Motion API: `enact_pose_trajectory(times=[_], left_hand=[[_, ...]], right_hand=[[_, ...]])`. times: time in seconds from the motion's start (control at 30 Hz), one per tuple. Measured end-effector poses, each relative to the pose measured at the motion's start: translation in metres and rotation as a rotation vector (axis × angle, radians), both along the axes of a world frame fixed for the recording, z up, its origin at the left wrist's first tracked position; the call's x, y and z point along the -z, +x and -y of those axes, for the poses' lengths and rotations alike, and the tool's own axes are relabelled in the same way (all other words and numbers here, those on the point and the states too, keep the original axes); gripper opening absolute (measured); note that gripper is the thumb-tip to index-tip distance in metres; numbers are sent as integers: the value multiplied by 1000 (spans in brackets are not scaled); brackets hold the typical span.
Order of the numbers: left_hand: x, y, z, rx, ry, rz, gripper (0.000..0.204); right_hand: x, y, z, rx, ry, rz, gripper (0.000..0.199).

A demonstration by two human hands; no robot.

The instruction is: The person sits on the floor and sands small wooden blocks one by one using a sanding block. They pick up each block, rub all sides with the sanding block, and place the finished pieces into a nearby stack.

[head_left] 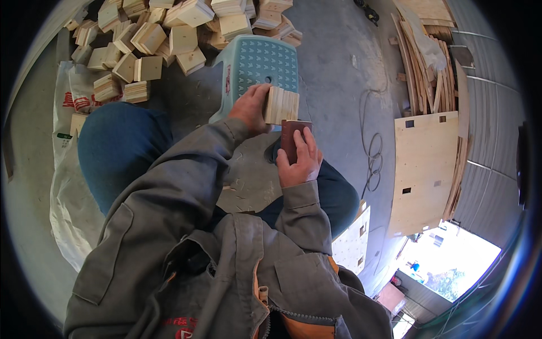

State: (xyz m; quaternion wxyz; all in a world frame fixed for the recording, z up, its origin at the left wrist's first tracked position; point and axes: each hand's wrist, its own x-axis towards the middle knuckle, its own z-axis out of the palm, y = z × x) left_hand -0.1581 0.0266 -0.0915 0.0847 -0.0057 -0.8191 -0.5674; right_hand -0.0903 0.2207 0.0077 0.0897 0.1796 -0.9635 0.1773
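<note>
Gripping layered wooden block (282, 107) in left hand (252, 109); flat brown slab (289, 140) in right hand (301, 163).

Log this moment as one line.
left hand: holds layered wood block; right hand: holds reddish-brown block; teal stool: ahead; block pile: ahead left

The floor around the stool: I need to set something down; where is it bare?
Bare floor shows between the stool and the looped cable; the stool top's far part is bare too. Crowded: beyond and left of the stool, the heaped wood blocks; at its near side, the left hand with a wooden block and the right hand with a brown block.
</note>
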Motion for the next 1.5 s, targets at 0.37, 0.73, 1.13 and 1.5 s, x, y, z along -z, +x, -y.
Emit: enact_pose_trajectory(times=[0.37, 0.73, 1.13, 1.5], left_hand=[[-1, 1, 0, -14, -15, 40, 105], [-3, 2, -2, 3, -32, 48, 105], [1, 1, -1, -17, -26, 10, 98], [-2, 1, 1, 0, -31, 54, 100]], right_hand=[[16, -100, 24, 72, -30, -73, 57], [35, -136, 10, 88, -193, 11, 61], [14, 2, -32, 49, -337, 127, 67], [13, -66, -19, 323, -977, 651, 63]])
